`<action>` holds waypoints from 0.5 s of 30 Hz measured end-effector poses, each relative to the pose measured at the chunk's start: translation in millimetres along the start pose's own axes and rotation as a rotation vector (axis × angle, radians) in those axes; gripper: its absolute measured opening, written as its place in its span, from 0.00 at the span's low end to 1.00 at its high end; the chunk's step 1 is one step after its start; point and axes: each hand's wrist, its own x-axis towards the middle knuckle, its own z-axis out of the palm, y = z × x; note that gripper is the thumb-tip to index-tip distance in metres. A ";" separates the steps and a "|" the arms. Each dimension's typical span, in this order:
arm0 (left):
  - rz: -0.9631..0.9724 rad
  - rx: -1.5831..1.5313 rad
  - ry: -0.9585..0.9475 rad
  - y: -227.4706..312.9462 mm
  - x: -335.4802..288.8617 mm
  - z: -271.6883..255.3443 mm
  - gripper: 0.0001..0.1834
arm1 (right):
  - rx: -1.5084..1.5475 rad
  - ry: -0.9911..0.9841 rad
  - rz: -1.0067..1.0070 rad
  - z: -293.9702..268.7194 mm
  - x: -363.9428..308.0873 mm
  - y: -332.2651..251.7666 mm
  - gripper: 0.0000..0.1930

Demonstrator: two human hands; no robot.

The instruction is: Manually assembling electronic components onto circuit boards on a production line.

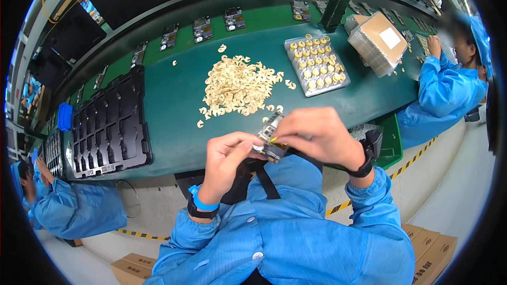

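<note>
Just off the table's near edge, my left hand (224,161) grips a small circuit board (274,151) by its left side, thumb and fingers closed. Over the board's upper right part, my right hand (322,134) pinches a small yellow piece (273,140) against its surface. The fingertips partly hide that piece, so its full shape does not show. Beyond my hands lies a loose pile of cream C-shaped pieces (237,84), with a few strays around it. To the right of the pile, a clear tray (310,92) holds rows of round yellow parts.
A black compartment tray (142,150) lies on the green table (174,111) at left, near a blue bin (65,116). Stacked trays with a brown sheet (377,37) stand at right. Several circuit boards (202,30) line the far strip. Co-workers (449,82) sit on both sides.
</note>
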 end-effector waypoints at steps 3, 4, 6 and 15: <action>-0.042 0.050 -0.040 -3.1 -4.2 -4.6 0.14 | -0.124 -0.066 -0.129 11.1 7.7 -5.1 0.07; -0.063 0.061 -0.065 -3.2 -5.1 -4.7 0.14 | -0.167 -0.099 -0.168 12.2 9.9 -6.8 0.07; -0.062 0.037 -0.014 -3.1 -6.6 -2.7 0.14 | -0.166 -0.115 -0.159 12.7 10.4 -4.5 0.07; 0.122 0.091 0.124 -2.2 -5.8 1.9 0.14 | 0.050 0.069 0.094 32.2 13.0 -7.5 0.08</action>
